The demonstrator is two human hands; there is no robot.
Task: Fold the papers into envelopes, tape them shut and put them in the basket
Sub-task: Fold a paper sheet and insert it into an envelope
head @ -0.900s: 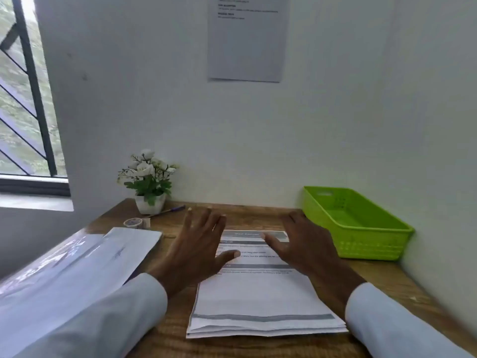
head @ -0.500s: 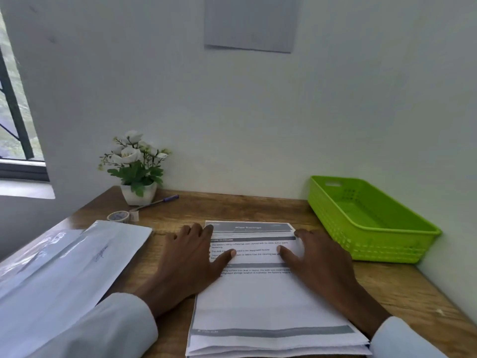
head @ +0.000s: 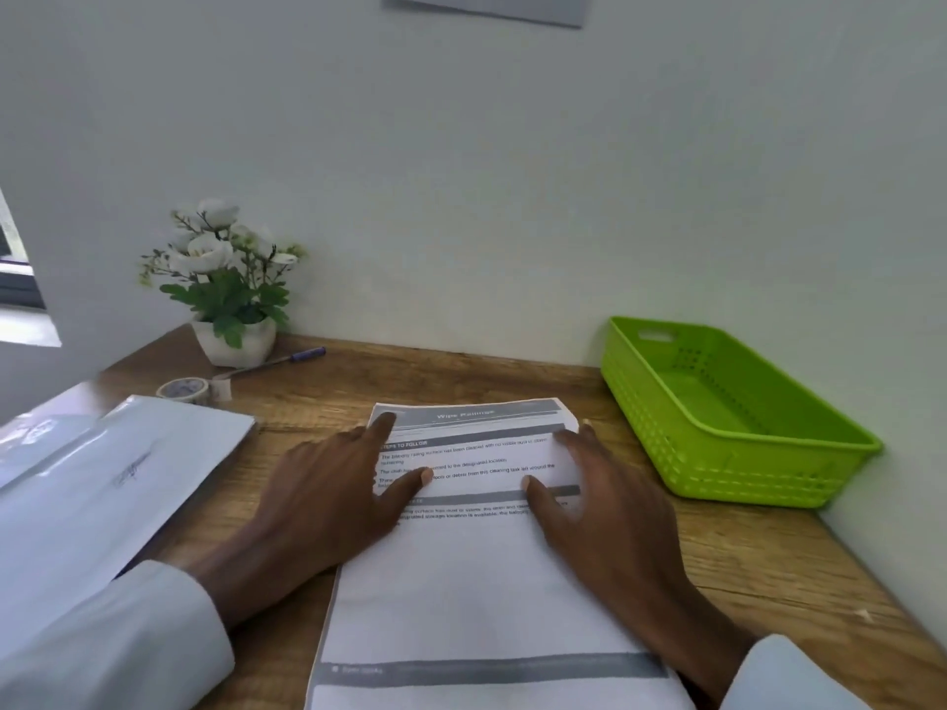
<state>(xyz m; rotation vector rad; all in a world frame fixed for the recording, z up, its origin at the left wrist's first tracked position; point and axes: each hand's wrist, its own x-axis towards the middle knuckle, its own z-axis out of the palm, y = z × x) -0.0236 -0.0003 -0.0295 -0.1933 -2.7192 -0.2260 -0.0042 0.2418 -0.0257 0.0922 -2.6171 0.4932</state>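
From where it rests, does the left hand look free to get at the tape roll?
Probably yes. The left hand lies flat on the printed papers, holding nothing, and only bare desk separates it from the tape roll.

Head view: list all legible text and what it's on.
"Wipe Railings": grey header band of the top sheet of the paper stack, blurred.
"STEPS TO FOLLOW": heading on the same sheet.
Body lines below it: too blurred to quote reliably.
Footer band text: unreadable.
Scribble on the envelope: illegible.
Wall notice: no readable text.
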